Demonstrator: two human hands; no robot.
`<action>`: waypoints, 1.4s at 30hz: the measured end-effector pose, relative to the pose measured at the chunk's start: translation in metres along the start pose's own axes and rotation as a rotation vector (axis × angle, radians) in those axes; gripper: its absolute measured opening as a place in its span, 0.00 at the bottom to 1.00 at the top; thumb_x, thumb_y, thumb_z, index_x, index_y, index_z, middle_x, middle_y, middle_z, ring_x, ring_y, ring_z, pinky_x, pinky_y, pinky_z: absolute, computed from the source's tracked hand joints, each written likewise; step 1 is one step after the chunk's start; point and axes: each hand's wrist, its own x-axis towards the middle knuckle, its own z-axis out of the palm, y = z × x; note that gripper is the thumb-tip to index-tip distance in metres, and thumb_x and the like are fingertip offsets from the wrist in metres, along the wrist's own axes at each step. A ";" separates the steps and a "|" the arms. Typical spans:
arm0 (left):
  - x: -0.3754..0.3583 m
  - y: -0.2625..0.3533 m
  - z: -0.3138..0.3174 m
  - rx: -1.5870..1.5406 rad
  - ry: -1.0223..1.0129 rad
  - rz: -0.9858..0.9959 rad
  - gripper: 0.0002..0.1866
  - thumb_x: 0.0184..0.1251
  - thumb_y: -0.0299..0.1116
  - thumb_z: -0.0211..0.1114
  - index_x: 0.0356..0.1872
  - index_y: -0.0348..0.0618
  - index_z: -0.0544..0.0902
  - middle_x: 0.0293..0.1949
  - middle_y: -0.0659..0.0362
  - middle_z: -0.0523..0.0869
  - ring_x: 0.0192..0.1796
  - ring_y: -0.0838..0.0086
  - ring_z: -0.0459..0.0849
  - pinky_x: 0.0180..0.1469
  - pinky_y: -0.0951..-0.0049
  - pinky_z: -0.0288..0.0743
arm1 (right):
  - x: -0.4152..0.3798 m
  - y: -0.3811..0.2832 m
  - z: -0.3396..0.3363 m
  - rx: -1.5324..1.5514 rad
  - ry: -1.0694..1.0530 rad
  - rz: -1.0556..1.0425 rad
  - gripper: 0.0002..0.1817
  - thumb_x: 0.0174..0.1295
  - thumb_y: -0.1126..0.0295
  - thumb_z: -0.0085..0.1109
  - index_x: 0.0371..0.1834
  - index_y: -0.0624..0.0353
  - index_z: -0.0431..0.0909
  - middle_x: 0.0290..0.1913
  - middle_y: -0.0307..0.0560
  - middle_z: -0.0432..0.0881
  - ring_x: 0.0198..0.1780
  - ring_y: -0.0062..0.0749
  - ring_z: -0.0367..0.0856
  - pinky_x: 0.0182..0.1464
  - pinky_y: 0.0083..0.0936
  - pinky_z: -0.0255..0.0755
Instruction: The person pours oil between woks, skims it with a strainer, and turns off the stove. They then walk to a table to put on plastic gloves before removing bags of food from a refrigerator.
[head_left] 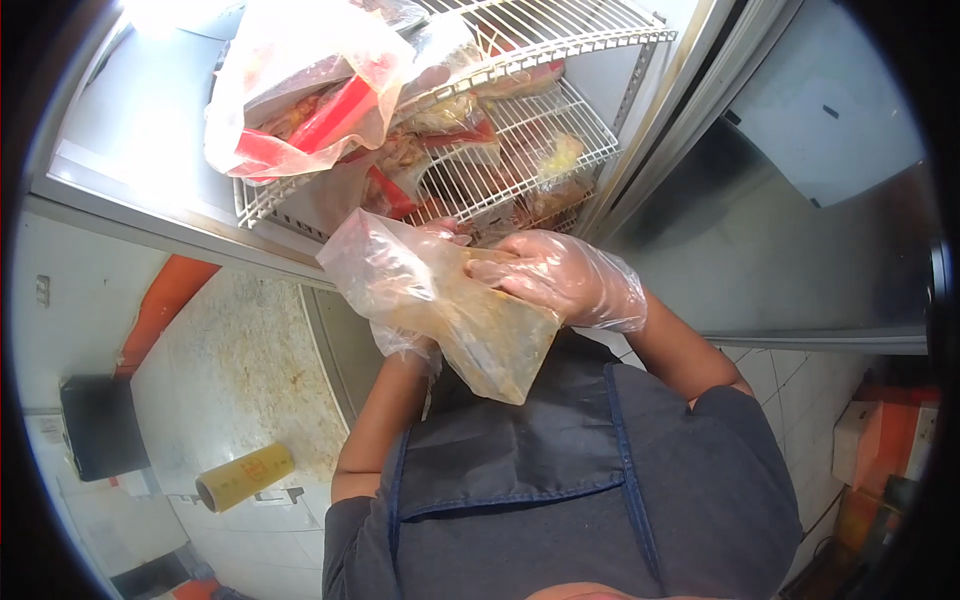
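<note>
A translucent plastic bag (455, 315) with brownish smears or contents is in front of my chest, below the fridge shelves. My right hand (570, 275), in a clear disposable glove, pinches the bag's side with its fingers bent over the plastic. My left hand (395, 338), also gloved, is under the bag and mostly hidden by it; some fingertips show past the far edge. The bag rests against that hand. What is inside the bag I cannot make out.
White wire shelves (540, 120) hold several bagged foods, including a large plastic bag with red stripes (310, 110) at the upper left. The fridge door (780, 220) is at the right. A yellow roll of wrap (245, 477) lies on a stained worktop (235, 370).
</note>
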 end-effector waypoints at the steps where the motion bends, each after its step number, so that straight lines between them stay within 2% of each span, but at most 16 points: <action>1: -0.002 0.002 -0.002 -0.228 -0.027 -0.069 0.20 0.66 0.45 0.59 0.48 0.38 0.76 0.47 0.49 0.80 0.49 0.61 0.81 0.48 0.61 0.81 | -0.001 0.002 0.000 -0.004 -0.006 -0.006 0.19 0.67 0.61 0.48 0.52 0.63 0.78 0.46 0.53 0.81 0.49 0.45 0.78 0.53 0.35 0.71; 4: -0.013 0.015 0.005 -0.419 -0.147 -0.084 0.22 0.64 0.43 0.64 0.53 0.40 0.73 0.54 0.51 0.74 0.54 0.60 0.78 0.51 0.56 0.80 | -0.004 0.007 -0.002 0.040 0.094 -0.195 0.20 0.66 0.63 0.47 0.54 0.65 0.77 0.47 0.53 0.81 0.52 0.48 0.77 0.55 0.37 0.70; 6: -0.009 0.009 -0.006 -0.479 -0.225 -0.101 0.24 0.64 0.44 0.64 0.55 0.42 0.72 0.56 0.51 0.73 0.57 0.59 0.76 0.53 0.53 0.79 | -0.004 0.009 -0.002 -0.186 0.100 -0.344 0.19 0.62 0.66 0.54 0.54 0.63 0.77 0.49 0.58 0.78 0.47 0.52 0.78 0.51 0.36 0.72; 11: -0.014 0.015 -0.009 -0.756 -0.395 -0.325 0.30 0.61 0.47 0.66 0.60 0.44 0.70 0.60 0.51 0.72 0.62 0.55 0.71 0.60 0.47 0.72 | -0.001 0.007 0.013 -0.243 0.106 -0.219 0.25 0.59 0.64 0.60 0.61 0.56 0.73 0.51 0.56 0.76 0.50 0.51 0.76 0.53 0.38 0.71; 13: -0.019 0.014 -0.013 -0.565 -0.190 -0.271 0.32 0.67 0.57 0.53 0.59 0.38 0.71 0.52 0.46 0.79 0.50 0.54 0.80 0.51 0.53 0.79 | 0.002 0.024 0.023 -0.295 0.140 -0.199 0.26 0.55 0.68 0.64 0.60 0.49 0.75 0.43 0.52 0.77 0.42 0.47 0.77 0.46 0.37 0.72; 17: -0.027 0.024 -0.004 -0.463 -0.088 -0.208 0.33 0.68 0.56 0.52 0.60 0.37 0.69 0.55 0.46 0.77 0.53 0.54 0.79 0.54 0.53 0.77 | 0.000 0.024 0.023 -0.430 0.266 -0.194 0.21 0.56 0.66 0.63 0.55 0.51 0.78 0.35 0.47 0.79 0.34 0.43 0.77 0.37 0.36 0.72; 19: -0.024 0.022 -0.009 -0.643 -0.300 -0.201 0.32 0.68 0.55 0.53 0.62 0.37 0.67 0.58 0.46 0.73 0.58 0.53 0.75 0.58 0.52 0.74 | 0.000 0.025 0.023 -0.436 0.298 -0.203 0.20 0.58 0.67 0.62 0.56 0.51 0.78 0.36 0.47 0.80 0.35 0.43 0.78 0.39 0.35 0.72; 22: -0.026 0.018 -0.019 -0.711 -0.267 -0.220 0.32 0.67 0.53 0.54 0.63 0.39 0.65 0.60 0.46 0.71 0.62 0.53 0.72 0.61 0.51 0.72 | 0.003 0.028 0.028 -0.421 0.307 -0.241 0.21 0.59 0.68 0.62 0.57 0.52 0.77 0.35 0.47 0.80 0.35 0.42 0.78 0.40 0.33 0.72; 28: -0.028 0.025 -0.012 -0.381 -0.252 0.062 0.32 0.67 0.51 0.56 0.63 0.39 0.65 0.60 0.46 0.71 0.62 0.52 0.72 0.63 0.49 0.70 | -0.004 0.032 0.042 0.078 0.373 -0.034 0.24 0.63 0.65 0.59 0.61 0.62 0.72 0.50 0.54 0.81 0.48 0.38 0.82 0.51 0.30 0.74; 30: -0.029 0.029 -0.009 -0.150 -0.269 0.177 0.32 0.66 0.50 0.57 0.63 0.39 0.64 0.60 0.47 0.71 0.62 0.52 0.72 0.63 0.49 0.70 | -0.004 0.033 0.045 0.313 0.468 0.152 0.28 0.69 0.56 0.52 0.64 0.66 0.67 0.60 0.56 0.75 0.58 0.33 0.76 0.59 0.29 0.69; 32: -0.029 0.035 -0.003 -0.034 -0.275 0.241 0.32 0.66 0.50 0.57 0.64 0.39 0.64 0.60 0.47 0.71 0.62 0.52 0.72 0.63 0.49 0.70 | -0.003 0.041 0.054 0.249 0.329 0.158 0.32 0.70 0.50 0.47 0.67 0.67 0.64 0.62 0.53 0.73 0.61 0.31 0.71 0.61 0.28 0.66; 34: -0.030 0.041 0.006 -0.233 -0.102 0.087 0.48 0.41 0.55 0.79 0.60 0.36 0.67 0.56 0.50 0.76 0.57 0.63 0.78 0.58 0.65 0.73 | -0.002 0.046 0.062 0.560 0.054 0.290 0.34 0.70 0.50 0.46 0.69 0.67 0.59 0.68 0.51 0.66 0.69 0.34 0.62 0.68 0.28 0.57; 35: -0.029 0.041 0.004 -0.233 -0.102 0.092 0.48 0.41 0.55 0.79 0.60 0.36 0.67 0.56 0.50 0.76 0.57 0.63 0.78 0.58 0.65 0.73 | -0.001 0.047 0.065 0.861 0.045 0.384 0.33 0.70 0.52 0.46 0.70 0.66 0.58 0.68 0.48 0.64 0.69 0.31 0.61 0.70 0.29 0.52; 37: -0.022 0.041 -0.009 0.561 -0.169 0.420 0.32 0.62 0.41 0.65 0.62 0.36 0.64 0.56 0.49 0.75 0.59 0.56 0.76 0.61 0.54 0.73 | 0.002 0.068 0.081 1.008 0.109 0.408 0.32 0.71 0.52 0.46 0.69 0.64 0.60 0.66 0.45 0.66 0.67 0.29 0.62 0.67 0.28 0.56; 39: -0.010 0.031 -0.034 0.476 -0.129 0.427 0.33 0.60 0.40 0.67 0.62 0.36 0.64 0.55 0.49 0.76 0.58 0.57 0.77 0.60 0.56 0.74 | 0.006 0.071 0.085 1.160 0.168 0.429 0.30 0.71 0.51 0.45 0.69 0.62 0.62 0.64 0.43 0.68 0.65 0.28 0.64 0.65 0.27 0.61; 42: -0.011 0.039 -0.032 0.300 -0.060 0.368 0.36 0.56 0.40 0.70 0.61 0.35 0.64 0.54 0.50 0.76 0.56 0.60 0.78 0.58 0.59 0.76 | 0.018 0.049 0.073 0.978 0.166 0.264 0.27 0.72 0.56 0.46 0.68 0.62 0.63 0.63 0.42 0.71 0.63 0.28 0.67 0.63 0.26 0.64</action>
